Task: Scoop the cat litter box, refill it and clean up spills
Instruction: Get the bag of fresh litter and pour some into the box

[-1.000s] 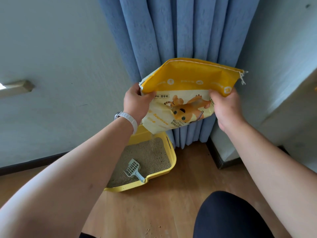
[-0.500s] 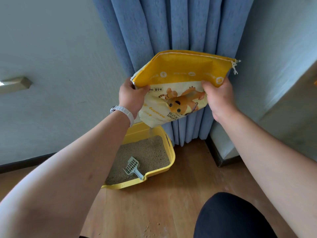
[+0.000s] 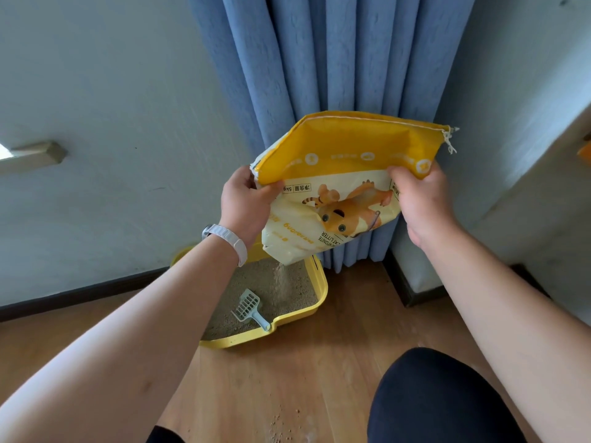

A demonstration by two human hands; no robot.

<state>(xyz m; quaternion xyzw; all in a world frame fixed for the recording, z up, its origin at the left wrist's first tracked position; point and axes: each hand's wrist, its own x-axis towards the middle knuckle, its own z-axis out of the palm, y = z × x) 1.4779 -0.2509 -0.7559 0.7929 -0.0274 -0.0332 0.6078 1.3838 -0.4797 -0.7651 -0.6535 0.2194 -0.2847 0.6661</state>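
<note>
Both hands, left (image 3: 244,203) and right (image 3: 419,204), have a tight grip on the upturned cat litter bag (image 3: 339,199) right above the yellow litter box (image 3: 315,310), litter trickling in beside the scoop (image 3: 251,310).

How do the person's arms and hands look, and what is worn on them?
The left forearm and right forearm are bare, no sleeves in view. The left hand and right hand have no gloves, and no rings show. The left wrist carries a white strap, probably a watch or fitness band.
</note>
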